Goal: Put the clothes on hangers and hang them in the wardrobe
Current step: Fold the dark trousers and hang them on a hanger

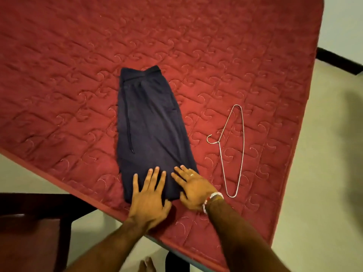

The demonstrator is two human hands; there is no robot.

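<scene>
Dark navy trousers (151, 126), folded lengthwise, lie on a red quilted mattress (68, 65), waistband and drawstring at the far end. My left hand (150, 199) lies flat with spread fingers on the near folded end. Beside it, my right hand (193, 190), with a bead bracelet at the wrist, also rests flat on that near end's right corner. Neither hand grips the cloth. A thin metal wire hanger (243, 150) lies on the mattress to the right of the trousers, hook pointing left, untouched.
The mattress edge (110, 210) runs diagonally just below my hands, with pale floor (324, 173) beyond it on the right. A dark wooden piece of furniture (29, 232) stands at the lower left. A bare foot (147, 265) shows at the bottom.
</scene>
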